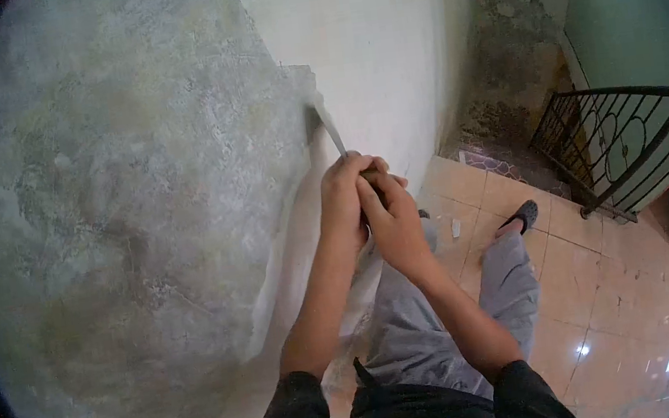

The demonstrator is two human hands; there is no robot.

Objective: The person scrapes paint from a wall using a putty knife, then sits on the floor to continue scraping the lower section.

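Observation:
Both my hands are closed together around the handle of a scraper, most of the handle hidden by my fingers. My left hand wraps it near the blade; my right hand overlaps from the right. Seen nearly edge-on, the thin blade points up and away, its tip at the border between the bare grey wall surface and the white paint coat. A dark shadow lies on the grey beside the tip. The paint's border is jagged above the blade and runs down past my left forearm.
Tan floor tiles lie below on the right, with a pale flake and small debris on them. A dark metal railing stands beyond my shoe. Behind it is a stained wall corner.

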